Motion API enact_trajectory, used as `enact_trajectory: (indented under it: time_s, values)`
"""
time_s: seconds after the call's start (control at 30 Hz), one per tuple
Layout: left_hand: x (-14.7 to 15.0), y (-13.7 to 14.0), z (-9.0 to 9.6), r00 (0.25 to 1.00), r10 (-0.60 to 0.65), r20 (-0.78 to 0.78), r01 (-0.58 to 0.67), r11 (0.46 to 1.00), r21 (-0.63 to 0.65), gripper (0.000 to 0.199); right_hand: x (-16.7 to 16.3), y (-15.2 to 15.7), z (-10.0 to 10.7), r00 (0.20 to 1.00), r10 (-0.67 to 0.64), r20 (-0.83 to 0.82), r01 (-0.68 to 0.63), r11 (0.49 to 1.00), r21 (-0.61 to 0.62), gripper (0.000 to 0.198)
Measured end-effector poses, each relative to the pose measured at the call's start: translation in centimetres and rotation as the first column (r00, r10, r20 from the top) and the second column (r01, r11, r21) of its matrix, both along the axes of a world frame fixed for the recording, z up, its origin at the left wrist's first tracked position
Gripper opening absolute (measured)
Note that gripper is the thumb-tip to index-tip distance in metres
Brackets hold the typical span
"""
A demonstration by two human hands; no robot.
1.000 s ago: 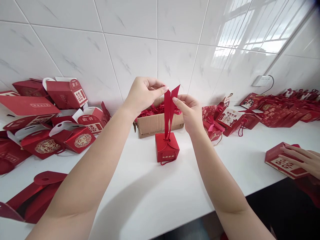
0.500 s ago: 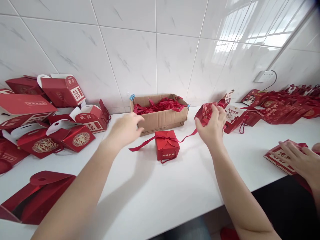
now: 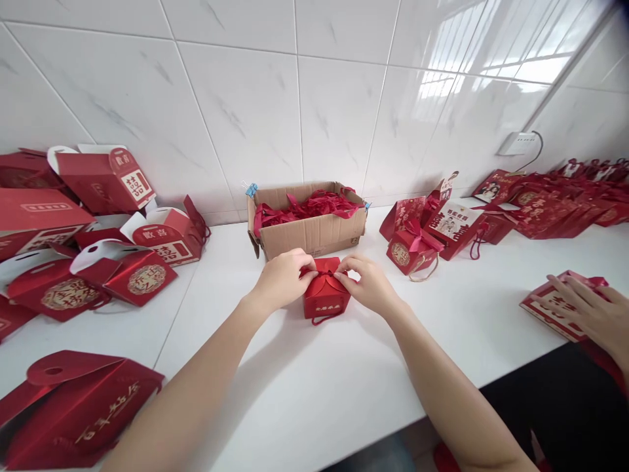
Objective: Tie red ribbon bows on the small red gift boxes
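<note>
A small red gift box (image 3: 326, 296) with gold lettering stands upright on the white table in front of me, a thin red cord at its foot. Across its folded top runs a red ribbon (image 3: 326, 273). My left hand (image 3: 289, 278) pinches the ribbon at the left side of the lid. On the other side, my right hand (image 3: 366, 282) pinches it between thumb and fingers. The ribbon's loose ends are mostly hidden by my hands.
Behind the box stands a cardboard box (image 3: 314, 237) of red ribbons. Several red gift boxes (image 3: 142, 272) crowd the left. A bow-tied box (image 3: 411, 249) and others stand at right. A co-worker's hand (image 3: 590, 314) rests on a red box (image 3: 545, 301).
Both my hands have come down and inward from apart in the air to pinch the ribbon on the box. A bow-tied box at right, earlier behind my hand, now shows.
</note>
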State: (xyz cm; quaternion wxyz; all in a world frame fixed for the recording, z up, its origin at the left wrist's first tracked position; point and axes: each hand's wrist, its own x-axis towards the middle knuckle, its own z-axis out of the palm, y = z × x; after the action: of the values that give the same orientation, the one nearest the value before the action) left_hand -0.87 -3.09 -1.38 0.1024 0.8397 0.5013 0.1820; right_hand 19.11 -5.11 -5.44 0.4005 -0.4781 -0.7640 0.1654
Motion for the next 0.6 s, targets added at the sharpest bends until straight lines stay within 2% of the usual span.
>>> enact_trajectory:
  time_s: [0.3,0.37,0.47,0.6]
  values:
    - [-0.3,-0.3,0.7,0.999,-0.044,0.03,0.047,0.996,-0.078,0.017,0.0,-0.7,0.0,1.0,-0.023,-0.013,0.023,1.0,0.0,0.012]
    - [-0.5,-0.7,1.2,0.997,-0.071,0.023,0.073,0.991,-0.116,0.017,0.2,-0.9,0.3,0.999,0.001,-0.04,-0.002,0.999,-0.041,0.011]
    - [-0.8,-1.7,2.0,0.995,-0.095,-0.035,0.088,0.981,-0.173,0.018,0.8,-1.4,0.6,0.994,0.068,-0.087,-0.086,0.972,-0.217,0.012]
    - [-1.0,-2.7,2.7,0.981,-0.114,-0.154,0.085,0.98,-0.181,0.02,1.5,-1.7,0.7,0.982,0.134,-0.136,-0.186,0.837,-0.515,0.025]
